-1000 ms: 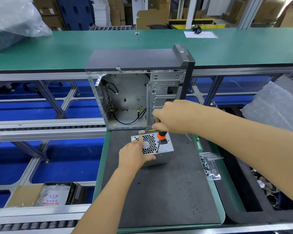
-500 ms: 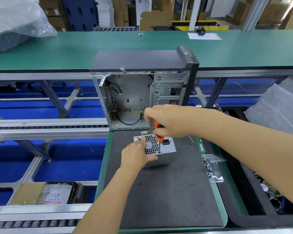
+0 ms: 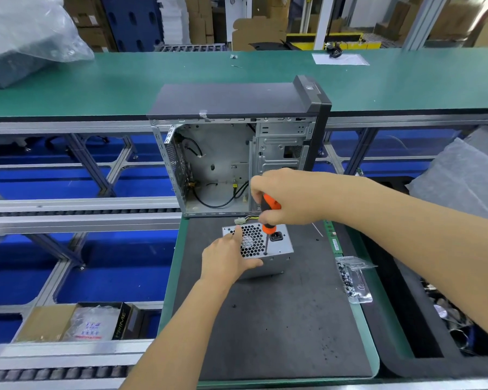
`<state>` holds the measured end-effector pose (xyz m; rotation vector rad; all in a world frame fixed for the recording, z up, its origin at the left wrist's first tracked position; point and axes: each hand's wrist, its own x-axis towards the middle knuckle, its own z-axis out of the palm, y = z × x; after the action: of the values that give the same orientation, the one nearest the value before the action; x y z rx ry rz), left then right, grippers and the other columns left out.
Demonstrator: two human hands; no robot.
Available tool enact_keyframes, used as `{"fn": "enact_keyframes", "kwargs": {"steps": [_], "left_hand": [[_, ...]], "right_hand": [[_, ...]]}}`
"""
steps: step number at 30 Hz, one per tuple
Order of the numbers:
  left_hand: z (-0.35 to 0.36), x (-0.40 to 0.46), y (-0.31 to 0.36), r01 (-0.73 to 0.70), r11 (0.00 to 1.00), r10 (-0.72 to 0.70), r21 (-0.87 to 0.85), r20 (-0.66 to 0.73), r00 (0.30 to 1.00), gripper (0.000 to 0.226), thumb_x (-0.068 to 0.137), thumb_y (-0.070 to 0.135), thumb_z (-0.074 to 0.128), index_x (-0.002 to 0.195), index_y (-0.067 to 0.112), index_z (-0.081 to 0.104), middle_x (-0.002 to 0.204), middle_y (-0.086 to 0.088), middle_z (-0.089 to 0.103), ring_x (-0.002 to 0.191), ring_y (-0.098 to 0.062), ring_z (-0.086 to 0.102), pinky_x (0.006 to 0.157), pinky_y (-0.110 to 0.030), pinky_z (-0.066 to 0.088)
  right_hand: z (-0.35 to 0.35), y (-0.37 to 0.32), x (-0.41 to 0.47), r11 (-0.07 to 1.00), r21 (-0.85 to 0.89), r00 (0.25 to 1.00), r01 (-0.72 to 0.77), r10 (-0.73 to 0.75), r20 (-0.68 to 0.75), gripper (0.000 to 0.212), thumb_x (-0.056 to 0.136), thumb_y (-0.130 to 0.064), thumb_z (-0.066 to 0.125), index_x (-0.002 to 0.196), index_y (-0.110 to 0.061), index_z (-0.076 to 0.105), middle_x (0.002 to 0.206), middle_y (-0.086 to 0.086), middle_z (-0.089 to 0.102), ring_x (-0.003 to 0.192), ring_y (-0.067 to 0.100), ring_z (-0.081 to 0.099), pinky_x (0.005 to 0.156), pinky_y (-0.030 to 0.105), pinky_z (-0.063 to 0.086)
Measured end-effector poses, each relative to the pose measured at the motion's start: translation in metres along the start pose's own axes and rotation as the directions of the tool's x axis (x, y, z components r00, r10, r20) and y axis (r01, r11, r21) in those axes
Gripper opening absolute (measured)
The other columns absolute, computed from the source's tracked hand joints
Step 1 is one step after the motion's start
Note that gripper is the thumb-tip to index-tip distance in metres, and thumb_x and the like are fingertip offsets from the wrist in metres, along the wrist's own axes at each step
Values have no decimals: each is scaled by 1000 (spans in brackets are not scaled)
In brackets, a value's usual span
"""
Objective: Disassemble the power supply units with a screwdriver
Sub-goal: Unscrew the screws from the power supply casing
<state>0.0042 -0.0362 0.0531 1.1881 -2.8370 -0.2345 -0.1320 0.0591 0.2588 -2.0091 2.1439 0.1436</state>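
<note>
Closest to me is the dark mat (image 3: 279,327) on the green-edged bench (image 3: 373,327), and standing on it is the power supply unit (image 3: 276,250), its perforated fan-grille face turned upward. The left hand (image 3: 227,258) grips the unit's near-left corner, thumb lying along the grille and fingers curled round the side, holding it steady. The right hand (image 3: 286,199) hovers directly above, closed around the orange-and-black handle of a screwdriver (image 3: 267,220) whose shaft drops straight down to the face plate beside the grille — the tip looks seated at a screw near the front edge, though the screw itself is too small to make out. So, by my reckoning, the step in hand is backing out one of the cover screws; the next move calls for steady downward pressure while turning, with the left hand keeping the box from twisting, then lifting the loosened screw clear. Just right of the unit lies a clear plastic tray of small parts (image 3: 354,280), and a green memory stick (image 3: 333,240) rests along the mat's edge. A short bundle of wires with a white connector (image 3: 241,220) trails from the unit's far side. Behind that stands the gutted computer case (image 3: 237,153), side open, a few black cables left inside — and beyond it the long green conveyor (image 3: 124,80).
</note>
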Motion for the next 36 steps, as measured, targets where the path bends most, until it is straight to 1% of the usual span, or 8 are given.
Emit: {"fn": "enact_keyframes", "kwargs": {"steps": [5, 9, 12, 17, 21, 27, 31, 36], "left_hand": [[1, 0, 0, 0, 1000, 0, 2, 4, 1000, 105, 72, 79, 65, 153, 22, 29, 121, 2, 64, 110, -23, 61, 78, -35, 50], [1, 0, -1, 10, 1000, -10, -13, -3, 1000, 104, 70, 79, 66, 151, 22, 33, 120, 3, 65, 109, -23, 62, 77, -35, 49], [1, 0, -1, 5, 1000, -5, -19, -6, 1000, 99, 70, 78, 66, 146, 23, 37, 114, 3, 66, 104, -23, 63, 74, -35, 48], [1, 0, 0, 7, 1000, -7, -27, 0, 1000, 106, 71, 78, 66, 153, 22, 30, 124, 2, 64, 112, -23, 61, 80, -36, 50], [0, -2, 0, 4, 1000, -4, -21, 0, 1000, 101, 71, 78, 67, 148, 21, 35, 118, 2, 65, 107, -24, 62, 77, -35, 50], [0, -1, -1, -1, 999, 1, -33, 4, 1000, 101, 71, 77, 66, 149, 21, 34, 120, 2, 64, 109, -24, 62, 78, -36, 50], [0, -1, -1, 6, 1000, -6, -25, 5, 1000, 106, 71, 78, 66, 154, 22, 29, 123, 1, 64, 111, -24, 61, 80, -36, 50], [-1, -2, -1, 0, 999, 0, -35, -6, 1000, 101, 71, 79, 65, 147, 21, 35, 117, 2, 65, 107, -23, 63, 77, -36, 50]], "right_hand": [[-2, -5, 2, 926, -351, 990, -138, 122, -69, 55, 93, -70, 27, 84, -17, 44, 73, 3, 38, 56, 19, 38, 47, 31, 30], [-4, -2, 2, 993, -108, 999, -49, 50, 10, 35, 94, -50, 55, 107, -22, 40, 92, 4, 54, 75, 24, 55, 66, 40, 50], [-5, -3, 0, 993, -61, 995, -97, 98, 17, 55, 82, -70, 57, 103, -21, 42, 85, 0, 46, 75, 23, 55, 60, 38, 47], [-3, -11, 1, 947, -277, 985, -164, 139, -106, 91, 66, -88, 4, 86, -12, 50, 71, 1, 35, 58, 19, 39, 47, 30, 25], [-5, -4, 1, 994, -102, 999, -45, 47, 18, 22, 98, -43, 45, 107, -23, 44, 91, 2, 49, 76, 23, 51, 68, 41, 48], [-8, -7, 1, 934, -351, 997, -70, 59, -42, 55, 92, -64, 20, 104, -19, 48, 90, 6, 52, 70, 23, 47, 53, 34, 37], [-7, -2, -1, 999, 37, 998, -23, 21, 53, 30, 90, -34, 61, 111, -24, 43, 81, -8, 51, 70, 15, 53, 55, 30, 39], [-6, -9, 4, 969, -161, 982, -189, 190, -15, 58, 88, -73, 43, 100, -16, 47, 78, -2, 40, 62, 15, 46, 49, 30, 33]]}}
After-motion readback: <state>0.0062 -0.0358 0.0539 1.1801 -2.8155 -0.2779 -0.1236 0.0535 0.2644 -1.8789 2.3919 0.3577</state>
